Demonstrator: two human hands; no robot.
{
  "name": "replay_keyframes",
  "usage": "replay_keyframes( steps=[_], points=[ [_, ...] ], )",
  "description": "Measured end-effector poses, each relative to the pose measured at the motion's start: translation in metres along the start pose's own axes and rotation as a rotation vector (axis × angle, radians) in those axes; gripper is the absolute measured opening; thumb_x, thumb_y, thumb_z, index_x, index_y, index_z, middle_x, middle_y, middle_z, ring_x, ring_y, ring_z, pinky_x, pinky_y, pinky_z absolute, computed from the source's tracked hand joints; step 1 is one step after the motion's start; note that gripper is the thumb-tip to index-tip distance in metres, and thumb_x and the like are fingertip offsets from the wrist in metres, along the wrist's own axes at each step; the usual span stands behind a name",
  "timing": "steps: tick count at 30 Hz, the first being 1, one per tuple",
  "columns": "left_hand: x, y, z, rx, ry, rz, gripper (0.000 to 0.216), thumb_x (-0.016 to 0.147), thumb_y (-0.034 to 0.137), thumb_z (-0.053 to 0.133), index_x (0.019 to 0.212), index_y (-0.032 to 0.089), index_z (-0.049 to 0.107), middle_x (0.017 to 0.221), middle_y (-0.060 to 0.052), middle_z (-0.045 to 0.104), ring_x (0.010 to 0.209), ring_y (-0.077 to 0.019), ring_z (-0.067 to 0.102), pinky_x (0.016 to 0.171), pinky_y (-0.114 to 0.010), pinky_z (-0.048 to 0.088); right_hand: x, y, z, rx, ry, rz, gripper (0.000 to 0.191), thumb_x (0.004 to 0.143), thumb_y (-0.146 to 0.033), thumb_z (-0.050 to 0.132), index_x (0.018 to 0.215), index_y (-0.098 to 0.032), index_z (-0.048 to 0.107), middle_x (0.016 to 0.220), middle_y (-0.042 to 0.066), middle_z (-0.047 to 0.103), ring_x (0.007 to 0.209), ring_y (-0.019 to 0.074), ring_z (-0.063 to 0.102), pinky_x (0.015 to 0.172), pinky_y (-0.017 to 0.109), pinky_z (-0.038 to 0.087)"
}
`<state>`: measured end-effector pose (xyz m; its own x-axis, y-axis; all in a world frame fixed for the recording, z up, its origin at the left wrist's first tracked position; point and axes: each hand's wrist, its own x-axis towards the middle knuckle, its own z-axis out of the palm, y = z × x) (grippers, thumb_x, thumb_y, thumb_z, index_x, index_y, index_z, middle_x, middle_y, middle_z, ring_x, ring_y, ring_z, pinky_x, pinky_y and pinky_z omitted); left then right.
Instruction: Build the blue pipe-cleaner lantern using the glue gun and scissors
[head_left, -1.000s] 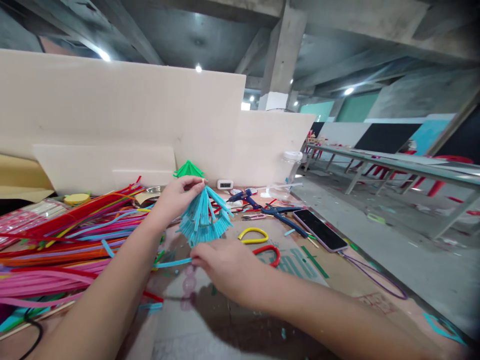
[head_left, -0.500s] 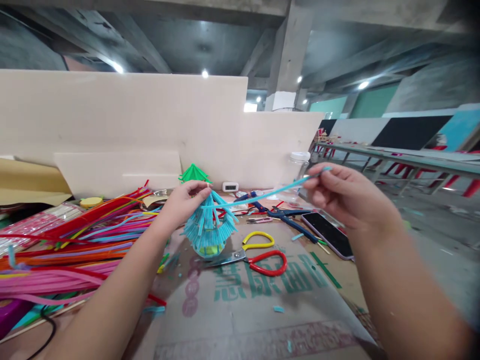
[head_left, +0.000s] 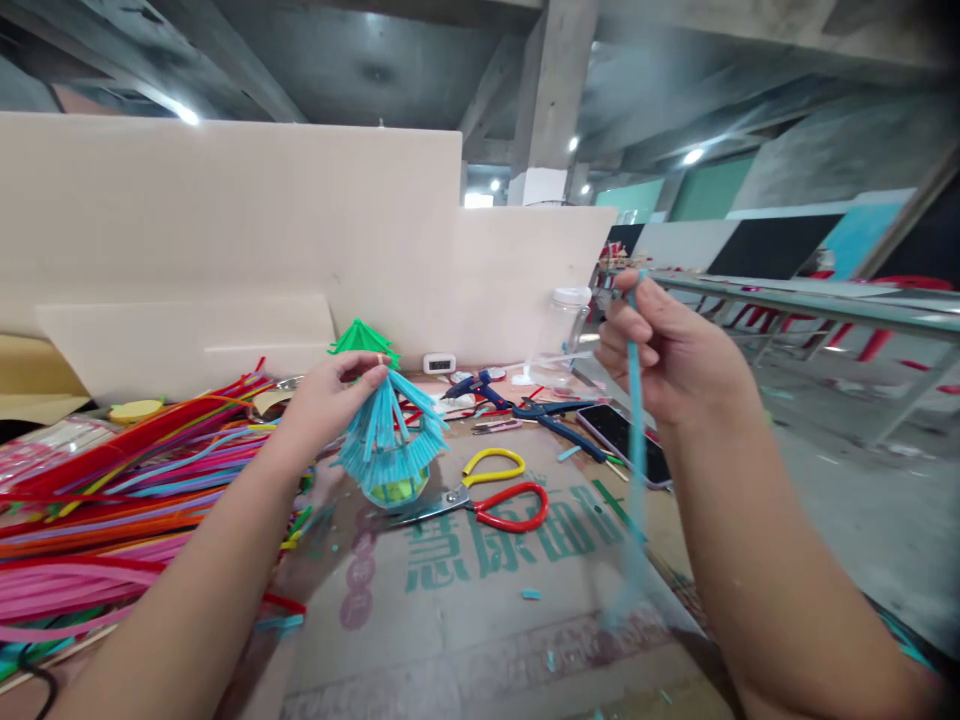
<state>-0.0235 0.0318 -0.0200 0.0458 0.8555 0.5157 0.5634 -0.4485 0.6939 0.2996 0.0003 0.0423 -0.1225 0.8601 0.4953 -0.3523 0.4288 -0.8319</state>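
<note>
My left hand (head_left: 343,390) pinches the top of a blue tiered model (head_left: 394,440), shaped like a small pagoda and made of pipe cleaners, with a yellow-green base. Raised on the right, my right hand (head_left: 664,350) is closed on the upper end of a blue pipe cleaner (head_left: 636,430), which hangs down and blurs toward its lower end. Beneath the model, scissors (head_left: 459,497) with one yellow and one red handle lie on the printed cardboard (head_left: 450,640), their blades pointing left.
Bundles of colourful pipe cleaners (head_left: 112,540) cover the left side. Behind stand a green pointed roof piece (head_left: 364,340), a small digital clock (head_left: 439,363) and a clear jar (head_left: 562,325). A glue gun (head_left: 476,388), pliers (head_left: 559,425) and a phone (head_left: 626,440) lie to the right.
The blue pipe cleaner stretched across to the model; now it hangs free from my right hand, which has risen. My left hand still holds the model. The view has turned slightly right.
</note>
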Motion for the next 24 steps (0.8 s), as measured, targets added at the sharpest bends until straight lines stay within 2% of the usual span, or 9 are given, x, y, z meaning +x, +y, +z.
replay_keyframes(
  steps=[4, 7, 10, 15, 17, 18, 20, 21, 24],
  points=[
    [0.001, -0.004, -0.001, 0.04, 0.011, 0.016, 0.046, 0.08, 0.054, 0.056, 0.106, 0.018, 0.067, 0.107, -0.008, 0.07, 0.094, -0.0241, 0.065, 0.087, -0.034, 0.049, 0.002, 0.009, 0.002, -0.078, -0.034, 0.049, 0.025, 0.076, -0.027, 0.067, 0.099, -0.022, 0.06, 0.064, -0.007, 0.052, 0.04, 0.0023, 0.033, 0.037, 0.017, 0.022],
    [0.0, -0.003, -0.001, 0.037, 0.011, 0.007, 0.046, 0.079, 0.054, 0.057, 0.107, 0.018, 0.067, 0.106, -0.008, 0.07, 0.092, -0.0241, 0.065, 0.086, -0.035, 0.05, 0.005, 0.021, 0.004, -0.18, -0.029, 0.072, 0.029, 0.074, -0.032, 0.072, 0.096, -0.018, 0.059, 0.064, -0.004, 0.06, 0.037, 0.0024, 0.037, 0.034, 0.017, 0.02],
    [-0.001, 0.002, -0.001, 0.049, 0.006, 0.001, 0.046, 0.08, 0.054, 0.056, 0.105, 0.017, 0.068, 0.105, -0.008, 0.07, 0.093, -0.0242, 0.064, 0.086, -0.034, 0.049, 0.01, 0.036, 0.002, -0.231, -0.033, 0.112, 0.03, 0.074, -0.037, 0.072, 0.091, -0.017, 0.058, 0.056, -0.003, 0.061, 0.035, 0.0035, 0.038, 0.033, 0.016, 0.023],
    [-0.001, 0.003, -0.003, 0.051, 0.075, 0.032, 0.047, 0.081, 0.052, 0.057, 0.111, 0.018, 0.065, 0.105, -0.008, 0.069, 0.091, -0.0224, 0.064, 0.084, -0.033, 0.05, 0.017, 0.07, 0.0, -0.283, -0.023, 0.103, 0.031, 0.079, -0.038, 0.066, 0.099, -0.016, 0.057, 0.056, -0.005, 0.06, 0.038, 0.0043, 0.042, 0.035, 0.014, 0.03],
    [-0.001, 0.001, -0.003, 0.045, 0.076, 0.032, 0.048, 0.08, 0.053, 0.057, 0.112, 0.018, 0.064, 0.106, -0.008, 0.069, 0.091, -0.0223, 0.065, 0.085, -0.034, 0.05, 0.018, 0.085, -0.001, -0.348, -0.052, 0.139, 0.034, 0.081, -0.032, 0.063, 0.11, -0.016, 0.055, 0.071, 0.0, 0.066, 0.048, 0.0066, 0.053, 0.044, 0.017, 0.042],
    [0.0, 0.0, -0.003, 0.037, 0.064, 0.03, 0.049, 0.08, 0.053, 0.057, 0.112, 0.017, 0.064, 0.106, -0.009, 0.069, 0.092, -0.0224, 0.064, 0.086, -0.034, 0.05, 0.018, 0.093, -0.002, -0.398, -0.076, 0.171, 0.038, 0.082, -0.028, 0.061, 0.117, -0.016, 0.052, 0.084, 0.004, 0.069, 0.058, 0.0083, 0.059, 0.053, 0.02, 0.049],
    [0.0, -0.002, -0.002, 0.01, 0.027, 0.023, 0.05, 0.079, 0.054, 0.057, 0.112, 0.016, 0.064, 0.107, -0.009, 0.069, 0.092, -0.0228, 0.065, 0.086, -0.035, 0.05, 0.02, 0.103, -0.007, -0.571, -0.116, 0.218, 0.049, 0.083, -0.022, 0.058, 0.129, -0.015, 0.046, 0.114, 0.012, 0.065, 0.081, 0.0121, 0.065, 0.071, 0.026, 0.053],
    [0.001, -0.003, -0.001, -0.001, 0.009, 0.017, 0.051, 0.079, 0.055, 0.057, 0.111, 0.016, 0.064, 0.108, -0.01, 0.069, 0.093, -0.023, 0.065, 0.087, -0.035, 0.05, 0.021, 0.106, -0.011, -0.694, -0.137, 0.223, 0.05, 0.083, -0.021, 0.058, 0.131, -0.015, 0.045, 0.122, 0.014, 0.061, 0.089, 0.0137, 0.065, 0.077, 0.027, 0.052],
    [0.002, -0.005, 0.0, 0.011, -0.013, -0.005, 0.05, 0.079, 0.056, 0.057, 0.109, 0.017, 0.066, 0.107, -0.009, 0.07, 0.093, -0.0239, 0.065, 0.086, -0.035, 0.05, 0.024, 0.103, -0.029, -1.112, -0.278, 0.218, 0.038, 0.086, -0.022, 0.052, 0.123, -0.013, 0.057, 0.12, 0.011, 0.064, 0.095, 0.0159, 0.063, 0.08, 0.025, 0.048]
  ],
)
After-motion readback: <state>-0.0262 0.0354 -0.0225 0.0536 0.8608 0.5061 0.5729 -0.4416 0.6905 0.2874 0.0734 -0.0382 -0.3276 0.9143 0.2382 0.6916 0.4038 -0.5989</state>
